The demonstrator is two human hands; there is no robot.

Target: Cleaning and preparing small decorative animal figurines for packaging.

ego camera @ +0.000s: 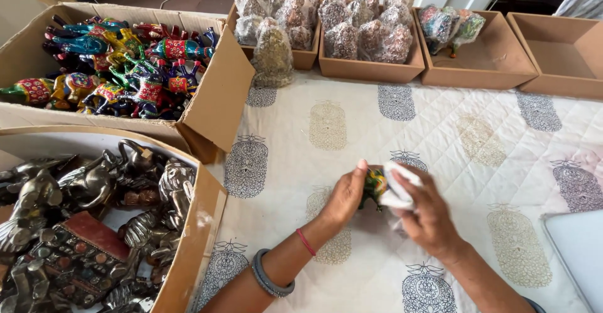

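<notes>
Holding a small painted figurine (375, 186) just above the quilted worktop (477, 143), the left hand (344, 197) has its fingers closed on the green and yellow body. The right hand (427, 215) has its fingers curled around a piece of white wrap (399, 184) pressed against the figurine's far side.

The wrapping looks only begun: much of the paint is bare. Along the far edge, wrapped bundles (352, 21) fill two shallow trays, and a few wrapped coloured pieces (449, 25) sit in a third. A fourth tray (565, 52) shows nothing inside it. The open carton (207, 112) at left holds many unwrapped painted animals (119, 68), so plenty appears left to do. A nearer carton (195, 231) holds metal figures (81, 225).

The right hand hides part of the figurine, so its shape is hard to tell; possibly an elephant. A pale flat object (575, 256) is cut off at right.
</notes>
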